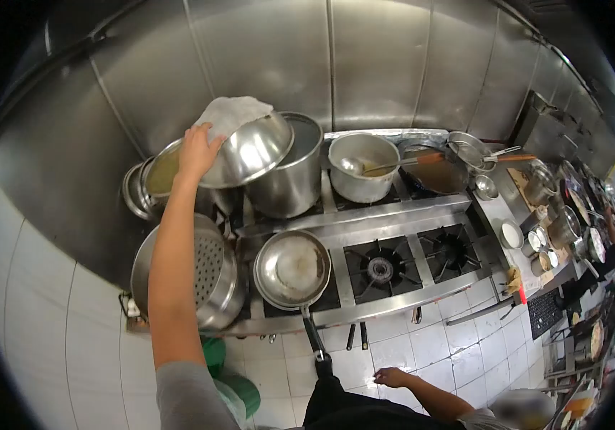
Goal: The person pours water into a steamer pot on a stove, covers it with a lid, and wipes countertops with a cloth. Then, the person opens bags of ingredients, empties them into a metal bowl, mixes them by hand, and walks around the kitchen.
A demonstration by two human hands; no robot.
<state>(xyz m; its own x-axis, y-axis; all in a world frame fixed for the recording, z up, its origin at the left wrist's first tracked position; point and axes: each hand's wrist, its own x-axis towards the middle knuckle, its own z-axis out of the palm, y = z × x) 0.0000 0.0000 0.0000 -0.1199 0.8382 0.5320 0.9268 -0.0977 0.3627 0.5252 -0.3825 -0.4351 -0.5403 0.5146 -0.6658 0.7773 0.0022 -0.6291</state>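
My left hand (201,152) reaches to the back left of the stove, its fingers closed on a white cloth (232,113). That cloth lies against a shiny steel bowl (258,147), tilted and turned over between a pot of yellowish liquid (164,170) and a tall stockpot (289,188). Whether the fingers also grip the bowl through the cloth is hidden. Low at the front, my right hand (391,377) hangs over the floor with nothing in it, fingers loosely apart.
Below my left arm stands a large pot with a perforated insert (209,261). Frying pans (293,269) sit on a front burner, handle toward me. A pot with a ladle (363,168) stands behind. Bowls and containers crowd the right counter (497,208). A green bin (241,393) is below.
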